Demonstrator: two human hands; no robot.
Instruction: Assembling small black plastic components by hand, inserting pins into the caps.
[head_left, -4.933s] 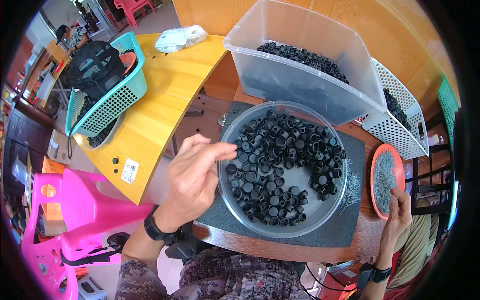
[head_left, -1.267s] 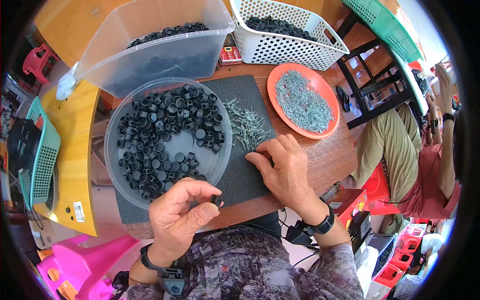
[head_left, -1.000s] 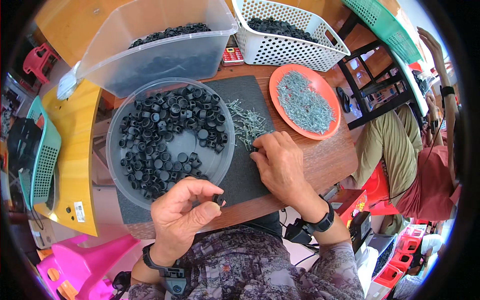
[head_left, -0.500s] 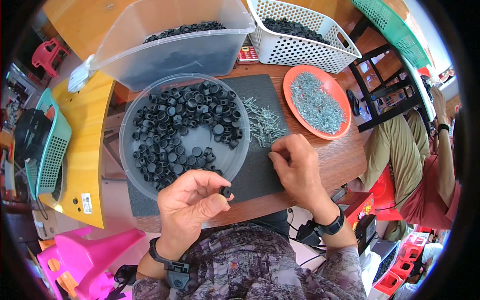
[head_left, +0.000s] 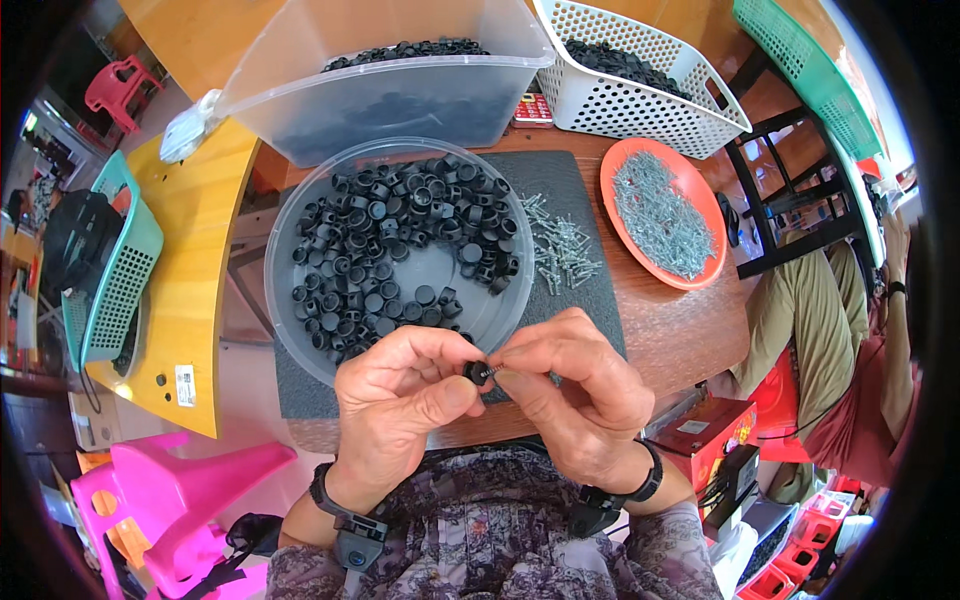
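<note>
Between thumb and fingers, my left hand (head_left: 395, 400) pinches a small black plastic cap (head_left: 476, 373) just off the near edge of the dark mat (head_left: 590, 330). My right hand (head_left: 575, 395) grips a small silver screw (head_left: 492, 371), its threaded end at the cap; how far it sits inside I cannot tell. Beyond my hands stands a round clear tub (head_left: 277, 270) holding many loose black caps (head_left: 410, 200). To its right a pile of silver screws (head_left: 562, 248) lies on the mat. A watch-like band circles each wrist.
An orange plate (head_left: 718, 262) of screws lies right of the mat. A clear bin (head_left: 300, 125) and white basket (head_left: 640, 115), both with black parts, stand behind. At left are a yellow table (head_left: 200, 300), green basket (head_left: 135, 260) and pink chair (head_left: 170, 500). Another person (head_left: 840, 370) sits at right.
My right hand has moved from the screw pile on the mat to my left hand, bringing a screw to the black cap. The view has shifted slightly left.
</note>
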